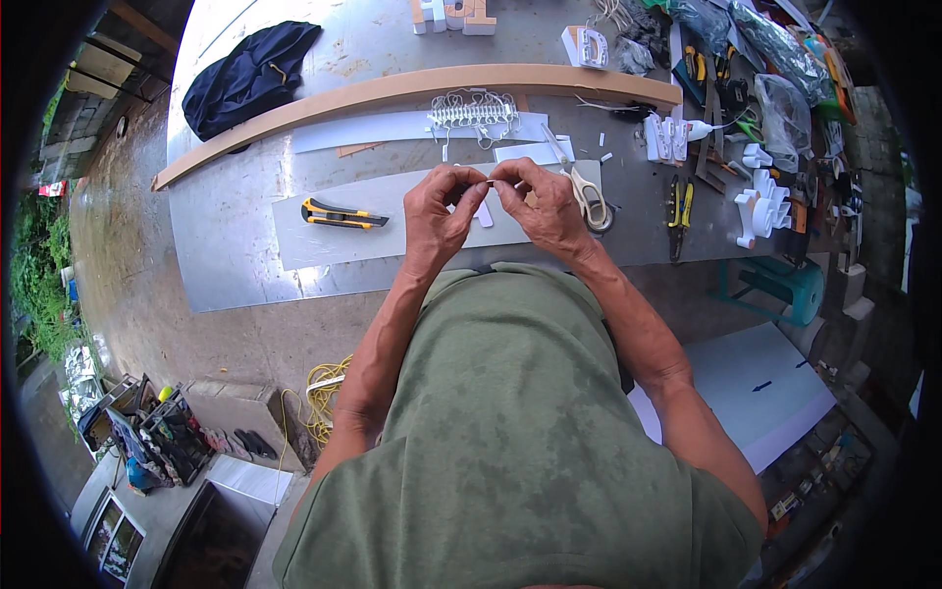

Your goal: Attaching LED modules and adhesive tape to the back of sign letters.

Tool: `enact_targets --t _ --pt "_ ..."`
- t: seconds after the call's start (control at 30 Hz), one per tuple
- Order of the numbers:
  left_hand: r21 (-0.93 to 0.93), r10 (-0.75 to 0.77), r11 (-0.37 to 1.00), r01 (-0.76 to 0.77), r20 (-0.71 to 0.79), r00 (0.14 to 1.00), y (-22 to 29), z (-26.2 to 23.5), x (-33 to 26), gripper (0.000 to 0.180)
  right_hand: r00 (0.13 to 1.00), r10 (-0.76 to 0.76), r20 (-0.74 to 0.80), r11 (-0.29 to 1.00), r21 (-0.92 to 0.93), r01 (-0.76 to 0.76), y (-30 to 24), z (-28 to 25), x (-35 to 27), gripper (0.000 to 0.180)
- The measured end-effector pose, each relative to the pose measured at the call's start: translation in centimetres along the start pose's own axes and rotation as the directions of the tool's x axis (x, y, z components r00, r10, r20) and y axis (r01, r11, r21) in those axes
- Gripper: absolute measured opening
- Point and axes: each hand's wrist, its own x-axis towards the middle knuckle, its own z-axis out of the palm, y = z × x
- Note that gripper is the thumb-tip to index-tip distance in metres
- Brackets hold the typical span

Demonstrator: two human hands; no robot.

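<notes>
The left hand (439, 208) and right hand (543, 203) pinch one small thin white piece (488, 183) between their fingertips. They are above the near edge of the shiny metal tabletop (226, 236). A yellow and black utility knife (342, 214) lies to the left.

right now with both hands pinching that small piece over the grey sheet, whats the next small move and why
Probably keep working the small piece between the fingertips: the left hand and right hand both pinch it above the grey sheet. The utility knife and scissors lie untouched beside them, so no cut seems due yet.
</notes>
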Motion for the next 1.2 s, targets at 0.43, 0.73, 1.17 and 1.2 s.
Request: enact_targets --t 0.43,0.73,1.17,1.2 --pt "0.237 0.182 0.955 -0.178 0.008 0.983 0.6 0.3 0.4 0.011 0.965 -0.257 0.044 0.909 -0.328 0.257 0.5 -0.6 0.4 0.018" --pt "0.221 0.22 0.947 -0.232 0.081 0.972 1.1 0.3 1.3 0.012 0.954 -0.3 0.01 0.874 -0.397 0.279 0.5 -0.7 0.8 0.014" --pt "0.218 0.297 0.911 -0.35 0.242 0.924 1.0 0.4 2.9 0.008 0.946 -0.321 0.038 0.797 -0.528 0.292 -0.1 -0.8 1.0 0.016" --pt "0.219 0.296 0.911 -0.349 0.24 0.924 1.0 0.7 3.3 0.008 0.944 -0.331 0.01 0.777 -0.564 0.278 0.1 -0.8 1.4 0.016"
